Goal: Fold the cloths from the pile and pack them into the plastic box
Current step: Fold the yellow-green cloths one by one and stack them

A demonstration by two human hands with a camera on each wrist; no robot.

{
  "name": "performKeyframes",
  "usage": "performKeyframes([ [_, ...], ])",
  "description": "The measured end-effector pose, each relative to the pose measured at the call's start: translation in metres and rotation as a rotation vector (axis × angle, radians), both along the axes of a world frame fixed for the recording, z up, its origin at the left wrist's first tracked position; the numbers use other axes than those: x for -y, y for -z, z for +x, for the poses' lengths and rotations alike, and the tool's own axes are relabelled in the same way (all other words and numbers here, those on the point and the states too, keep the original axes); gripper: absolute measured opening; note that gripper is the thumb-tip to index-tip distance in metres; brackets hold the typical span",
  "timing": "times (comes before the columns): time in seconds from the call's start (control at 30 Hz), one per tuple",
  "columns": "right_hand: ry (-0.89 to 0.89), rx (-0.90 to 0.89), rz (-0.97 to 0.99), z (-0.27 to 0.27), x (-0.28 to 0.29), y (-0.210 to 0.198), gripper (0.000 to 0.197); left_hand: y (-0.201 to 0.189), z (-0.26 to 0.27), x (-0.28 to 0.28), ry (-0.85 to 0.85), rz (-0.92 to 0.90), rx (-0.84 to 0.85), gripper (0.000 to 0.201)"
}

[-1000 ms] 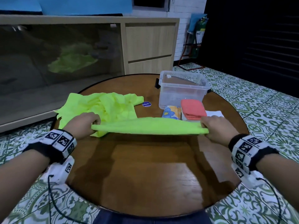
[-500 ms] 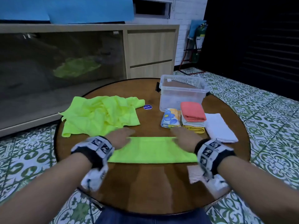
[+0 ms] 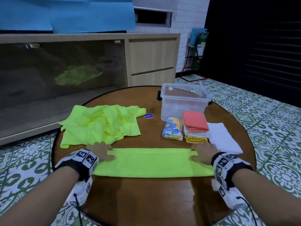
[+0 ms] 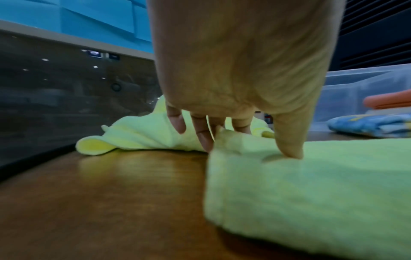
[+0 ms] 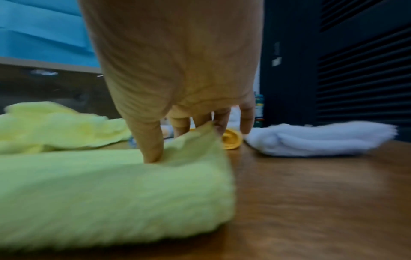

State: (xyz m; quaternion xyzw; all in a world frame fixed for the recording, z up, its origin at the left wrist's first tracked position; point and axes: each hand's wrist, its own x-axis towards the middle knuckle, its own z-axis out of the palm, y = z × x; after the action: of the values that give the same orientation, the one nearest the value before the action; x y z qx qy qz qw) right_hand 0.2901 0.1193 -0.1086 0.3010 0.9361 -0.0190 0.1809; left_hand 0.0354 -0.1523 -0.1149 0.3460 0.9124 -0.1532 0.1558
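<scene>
Your left hand (image 3: 101, 152) and right hand (image 3: 202, 154) each pinch an end of the folded lime-green cloth strip (image 3: 153, 162), thumbs pressed on top, low in the frame on the round wooden table (image 3: 146, 201). The crumpled lime-green cloth pile (image 3: 101, 124) lies centre-left; the clear plastic box (image 3: 184, 100) stands centre-right, above small folded cloths.

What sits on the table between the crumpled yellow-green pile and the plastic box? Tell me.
In the head view, only a small round blue sticker lies on the wooden table between the crumpled pile and the plastic box; otherwise bare wood.
</scene>
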Motion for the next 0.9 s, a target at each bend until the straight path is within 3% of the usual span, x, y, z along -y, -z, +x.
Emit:
performKeyframes([
  [0.17, 0.173, -0.227, -0.247, 0.017, -0.026, -0.005, 0.040, -0.002, -0.019, 0.019, -0.160, 0.101, 0.137, 0.066],
  [0.27, 0.285, -0.378, -0.341, 0.020, -0.030, -0.007, 0.040, -0.012, -0.014, 0.021, -0.290, 0.359, 0.324, 0.062],
  [0.37, 0.378, -0.409, -0.383, 0.016, -0.031, 0.001, 0.045, -0.012, -0.011, 0.019, -0.428, 0.587, 0.394, 0.059],
  [0.5, 0.442, -0.354, -0.322, 0.008, -0.030, 0.015, 0.035, 0.010, -0.014, 0.018, -0.451, 0.491, 0.289, 0.038],
  [0.6, 0.444, -0.302, -0.260, 0.006, -0.030, 0.021, 0.034, 0.017, -0.011, 0.015, -0.396, 0.462, 0.220, 0.049],
  [0.73, 0.411, -0.236, -0.111, 0.002, -0.020, 0.014, 0.039, 0.011, -0.013, 0.010, -0.277, 0.307, 0.126, 0.043],
  [0.83, 0.304, -0.200, 0.148, -0.002, -0.004, 0.002, 0.042, -0.006, -0.005, -0.004, -0.178, 0.124, -0.050, 0.045],
  [0.9, 0.125, -0.200, 0.260, -0.014, 0.010, -0.003, 0.045, -0.017, 0.009, -0.019, -0.042, 0.119, -0.193, 0.052],
])
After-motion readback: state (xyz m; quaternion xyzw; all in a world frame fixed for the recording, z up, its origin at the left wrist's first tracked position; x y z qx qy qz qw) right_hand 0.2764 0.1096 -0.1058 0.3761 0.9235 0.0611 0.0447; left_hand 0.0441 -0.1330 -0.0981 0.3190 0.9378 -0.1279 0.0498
